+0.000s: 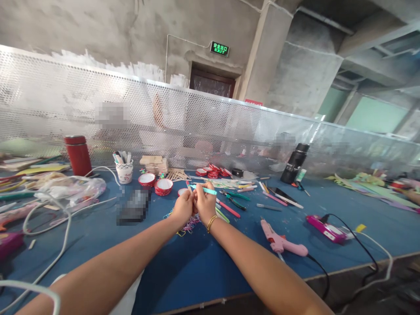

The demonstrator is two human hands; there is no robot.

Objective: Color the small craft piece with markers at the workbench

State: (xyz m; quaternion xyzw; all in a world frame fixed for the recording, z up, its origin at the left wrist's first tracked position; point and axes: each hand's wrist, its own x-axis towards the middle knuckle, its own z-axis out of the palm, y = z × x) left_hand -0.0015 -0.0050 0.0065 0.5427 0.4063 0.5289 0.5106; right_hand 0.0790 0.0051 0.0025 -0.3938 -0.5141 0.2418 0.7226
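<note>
My left hand (pixel 183 209) and my right hand (pixel 205 203) meet over the middle of the blue table. In the right one is a turquoise marker pen (pixel 210 190), its tip pointing left. The fingers of my left hand are closed around a thin red-ended stick (pixel 188 185), mostly hidden by the hands. Beneath them lies a tangle of colourful cords or bands (pixel 188 226). Red-rimmed round cups (pixel 163 187) stand just beyond, beside a fan of wooden sticks (pixel 177 174). A red marker (pixel 229 208) and green-handled pliers (pixel 233 200) lie to the right.
A pink glue gun (pixel 284 244) and a magenta power strip (pixel 326 228) lie at right with cables. A phone (pixel 134 205), a pen cup (pixel 124 169) and a red flask (pixel 78 156) are left. A black bottle (pixel 295 163) stands by the perforated metal screen (pixel 210 131).
</note>
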